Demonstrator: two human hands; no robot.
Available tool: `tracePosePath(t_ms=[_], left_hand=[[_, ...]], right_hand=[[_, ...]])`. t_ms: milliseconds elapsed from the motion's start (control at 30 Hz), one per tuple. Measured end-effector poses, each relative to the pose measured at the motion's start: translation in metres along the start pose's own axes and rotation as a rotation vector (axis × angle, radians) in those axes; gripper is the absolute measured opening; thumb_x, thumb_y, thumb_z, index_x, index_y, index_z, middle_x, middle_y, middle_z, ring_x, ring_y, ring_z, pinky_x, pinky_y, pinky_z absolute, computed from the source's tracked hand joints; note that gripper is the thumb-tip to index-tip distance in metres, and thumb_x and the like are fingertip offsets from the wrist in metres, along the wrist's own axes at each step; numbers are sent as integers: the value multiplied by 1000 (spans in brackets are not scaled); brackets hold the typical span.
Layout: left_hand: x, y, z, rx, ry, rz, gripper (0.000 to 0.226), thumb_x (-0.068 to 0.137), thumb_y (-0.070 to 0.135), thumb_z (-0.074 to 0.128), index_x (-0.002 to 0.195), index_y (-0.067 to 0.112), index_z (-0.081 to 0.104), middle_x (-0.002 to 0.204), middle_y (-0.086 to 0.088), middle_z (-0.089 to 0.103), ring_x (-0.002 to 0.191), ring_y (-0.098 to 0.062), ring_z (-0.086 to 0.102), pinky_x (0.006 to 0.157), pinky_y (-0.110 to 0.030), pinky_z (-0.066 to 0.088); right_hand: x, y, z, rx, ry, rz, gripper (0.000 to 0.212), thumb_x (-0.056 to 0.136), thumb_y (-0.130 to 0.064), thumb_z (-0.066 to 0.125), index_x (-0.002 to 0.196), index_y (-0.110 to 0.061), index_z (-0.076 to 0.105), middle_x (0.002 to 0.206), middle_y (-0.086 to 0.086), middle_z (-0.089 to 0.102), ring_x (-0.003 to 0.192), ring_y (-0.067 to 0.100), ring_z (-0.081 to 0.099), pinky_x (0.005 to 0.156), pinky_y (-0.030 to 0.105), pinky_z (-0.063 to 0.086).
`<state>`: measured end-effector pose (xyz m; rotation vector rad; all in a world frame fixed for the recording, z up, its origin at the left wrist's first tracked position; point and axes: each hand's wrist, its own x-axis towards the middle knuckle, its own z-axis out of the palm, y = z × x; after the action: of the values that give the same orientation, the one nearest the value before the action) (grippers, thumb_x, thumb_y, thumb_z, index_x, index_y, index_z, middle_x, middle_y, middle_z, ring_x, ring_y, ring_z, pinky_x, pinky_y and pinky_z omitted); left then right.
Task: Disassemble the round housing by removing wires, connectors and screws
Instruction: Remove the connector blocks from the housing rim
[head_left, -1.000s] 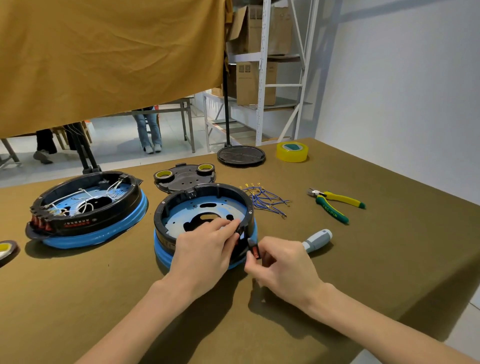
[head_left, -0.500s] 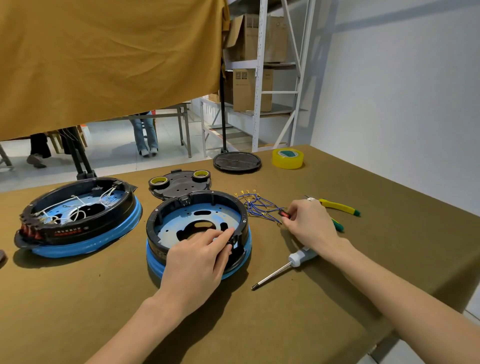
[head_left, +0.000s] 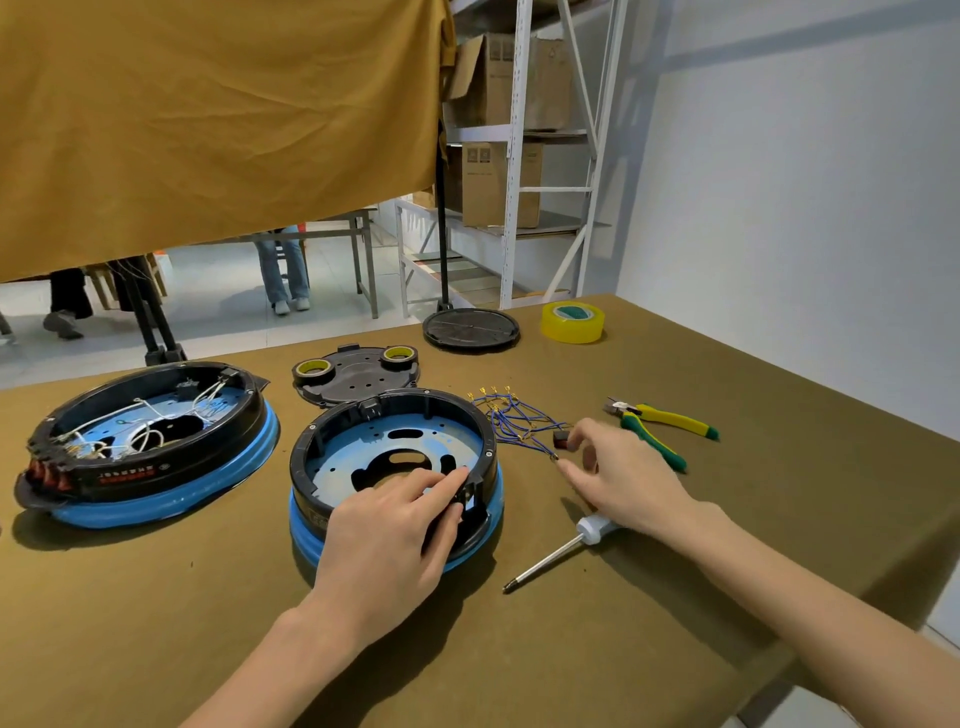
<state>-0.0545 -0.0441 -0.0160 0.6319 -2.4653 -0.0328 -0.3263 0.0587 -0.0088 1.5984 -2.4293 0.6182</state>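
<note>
On the olive bench (head_left: 675, 649), left hand (head_left: 384, 545) grips the black-and-blue round housing (head_left: 395, 467) while right hand (head_left: 623, 478), fingers loosely spread, deposits a small dark connector (head_left: 561, 439) beside blue wires (head_left: 511, 423); screws likely follow.

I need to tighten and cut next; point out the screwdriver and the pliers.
screwdriver (head_left: 558, 556): head view, on its metal shaft.
pliers (head_left: 655, 445): head view, on the green handle.
</note>
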Motion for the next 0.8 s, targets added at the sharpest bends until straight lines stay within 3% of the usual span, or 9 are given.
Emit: tracePosePath(t_ms=[100,167,300,367,467,633,800], left_hand=[[1,0,0,-22,-2,-5,38,99,40,56,134,31,68,114,14,76,95,-4,71,76,-11,47],[2,0,-3,-35,-21,-1,43,98,46,51,135,32,67,114,15,75,96,-2,71,75,-13,51],[1,-3,-11,-86,-65,18,50,95,54,47,138,35,63,120,18,73,103,-1,69,82,-14,54],[1,-6,-12,-97,-82,12,52,95,55,50,141,34,60,124,19,71,107,0,68,84,-6,45],[1,-11,-11,-126,-90,-24,52,95,57,56,141,32,55,128,19,66,109,0,64,87,-10,46],[2,-13,-12,-177,-111,-66,39,96,55,57,129,35,59,115,23,65,101,2,60,83,-12,51],[2,-15,-15,-190,-110,-60,40,97,48,61,134,34,63,122,21,68,108,6,58,82,-2,40]], right_hand=[[-31,2,2,-96,-112,-227,42,97,-64,40,88,-29,59,83,-10,59,78,11,53,67,28,42],[-43,3,6,-142,-102,-317,48,99,-65,32,85,-27,58,82,-10,57,77,10,50,70,26,41],[-47,0,5,-74,-13,-248,62,101,-61,21,64,-22,52,61,-7,53,61,15,50,63,38,46],[-47,-4,3,39,42,-188,67,100,-67,17,61,-25,51,54,-6,52,54,14,51,59,34,45],[-46,-16,0,152,97,-143,71,97,-74,12,65,-26,54,54,-5,53,55,11,53,55,27,38],[-44,-37,5,0,124,-210,73,92,-83,12,62,-28,49,50,-8,47,51,5,47,51,18,19],[-39,-33,7,-114,165,-202,84,87,-90,12,58,-21,51,50,-6,49,49,9,49,48,24,28]])
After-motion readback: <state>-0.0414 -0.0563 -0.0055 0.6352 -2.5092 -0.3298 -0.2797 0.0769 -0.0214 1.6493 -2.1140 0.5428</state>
